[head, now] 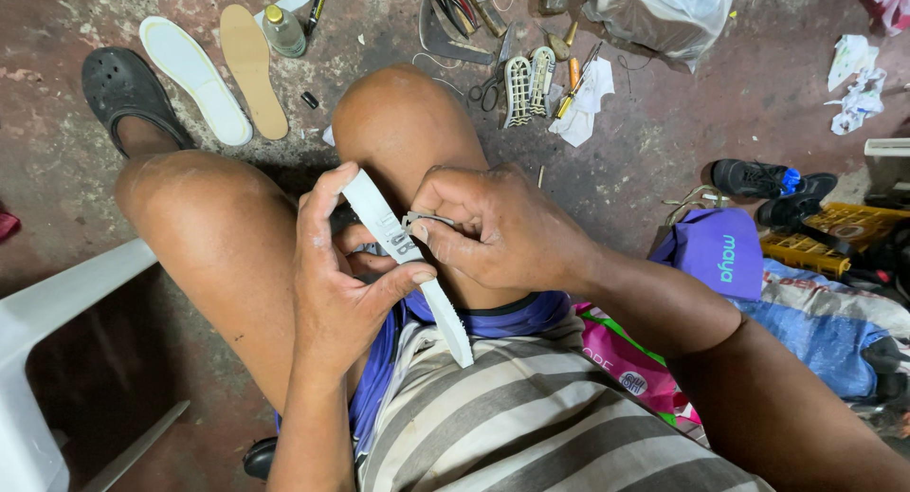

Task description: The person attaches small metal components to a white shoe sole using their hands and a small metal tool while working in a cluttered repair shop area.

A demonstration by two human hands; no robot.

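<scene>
Right now I have the white strap (403,255) pinched in my left hand (336,283), thumb across its near face and fingers curled behind it, so that hand is closed firmly on it. The strap's long axis runs on a slant, from its far-left end up by my knee down to its near-right end over my striped shirt (531,416). My right hand (498,231) comes in from the right, fingertips drawn tight together on a small thin metal piece (417,219), maybe a needle or a wire, that meets the strap about midway along; I cannot tell exactly what it is. Both hands touch the strap at nearly the same spot, the left below and the right just to the right of it.

All this sits over my lap, between my bare knees. Beyond them is a stained concrete floor (664,141): two flat insoles (223,70) and a small bottle (282,29) far left, a black clog (123,89) on my foot, scissors (488,89) and tools in the far middle, a clear plastic bag (664,13) far right. A white plastic chair (57,340) stands near left, a purple bag (720,250) to the right.
</scene>
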